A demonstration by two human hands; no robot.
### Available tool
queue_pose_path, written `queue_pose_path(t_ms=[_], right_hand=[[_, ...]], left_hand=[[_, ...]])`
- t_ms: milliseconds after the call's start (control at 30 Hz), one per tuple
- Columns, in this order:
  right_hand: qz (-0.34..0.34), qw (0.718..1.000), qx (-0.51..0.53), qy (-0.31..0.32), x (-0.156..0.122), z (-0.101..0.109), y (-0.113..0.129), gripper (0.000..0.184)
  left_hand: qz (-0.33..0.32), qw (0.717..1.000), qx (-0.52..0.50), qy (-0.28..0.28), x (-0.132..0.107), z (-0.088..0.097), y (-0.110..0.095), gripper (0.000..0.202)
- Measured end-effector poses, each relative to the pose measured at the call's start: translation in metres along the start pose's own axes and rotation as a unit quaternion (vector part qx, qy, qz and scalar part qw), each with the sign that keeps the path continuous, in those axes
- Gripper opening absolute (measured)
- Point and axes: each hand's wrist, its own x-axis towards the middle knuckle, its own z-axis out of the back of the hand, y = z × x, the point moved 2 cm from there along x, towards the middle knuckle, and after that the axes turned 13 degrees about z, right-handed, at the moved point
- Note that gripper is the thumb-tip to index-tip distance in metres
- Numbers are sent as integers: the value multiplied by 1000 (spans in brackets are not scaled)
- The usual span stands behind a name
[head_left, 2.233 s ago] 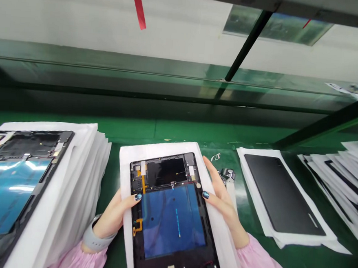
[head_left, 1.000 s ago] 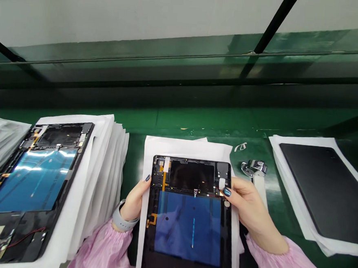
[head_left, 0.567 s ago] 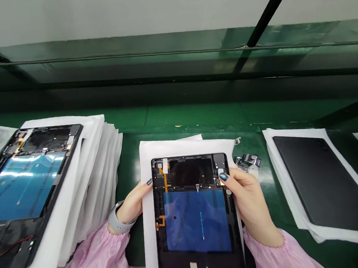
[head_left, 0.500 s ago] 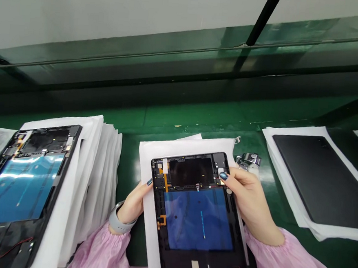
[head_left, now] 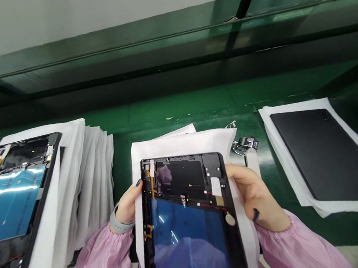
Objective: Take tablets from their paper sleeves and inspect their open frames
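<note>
We hold the open tablet housing (head_left: pixel 184 183) in 2 hands, left hand (head_left: pixel 127 206) and right hand (head_left: pixel 257 198) clamped on its long edges, tilted over its white sheet (head_left: pixel 181 144), probably for a closer look at the internals.

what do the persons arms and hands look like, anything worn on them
Both arms wear loose pale pink sleeves with fine stripes, gathered at the cuffs. The left hand has a smooth grey band around its wrist. The nails on it and on the right hand are painted a glossy dark blue.

Open-backed black tablet (head_left: pixel 187 228), blue inner panel, tilted up.
</note>
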Motion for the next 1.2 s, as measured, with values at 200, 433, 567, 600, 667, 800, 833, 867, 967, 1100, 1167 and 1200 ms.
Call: queue_pose_path(t_ms=[200, 433, 567, 600, 667, 800, 833, 867, 967, 1100, 1167, 1200], right_hand=[[46, 990, 64, 114, 1, 4, -3, 46], [13, 995, 76, 67, 1, -2, 1, 41], [-20, 999, 30, 37, 1, -2, 4, 41], [-24, 999, 25, 35, 0, -2, 4, 42], [-28, 999, 18, 32, 0, -1, 3, 44], [-34, 999, -1, 5, 2, 0, 1, 41], [-41, 999, -3, -15, 4, 0, 1, 41], [-51, 998, -1, -39, 6, 0, 0, 42], [-85, 992, 22, -89, 13, 0, -3, 55], [-127, 987, -2, -102, 20, 0, -9, 75], [-150, 983, -48, -97, 20, 0, -12, 63], [-161, 980, -67, -93, 20, 0, -13, 52]], left_hand=[[4, 999, -15, -28, 0, 2, 0, 29], [15, 998, -9, -63, 0, 8, 3, 31], [21, 997, -1, -69, -1, 7, 2, 31], [24, 997, 1, -69, -1, 7, 2, 31], [25, 998, 4, -65, -1, 5, 1, 32], [30, 998, 2, -52, 0, 1, 0, 33], [31, 998, 2, -53, 1, -1, -1, 34], [29, 998, 4, -56, 1, -2, -2, 36], [-15, 997, 10, -74, 4, -5, -5, 40], [-116, 985, 28, -123, 8, -4, -7, 41], [-154, 977, 42, -143, 9, -3, -8, 43], [-163, 974, 47, -149, 10, -1, -7, 44]])
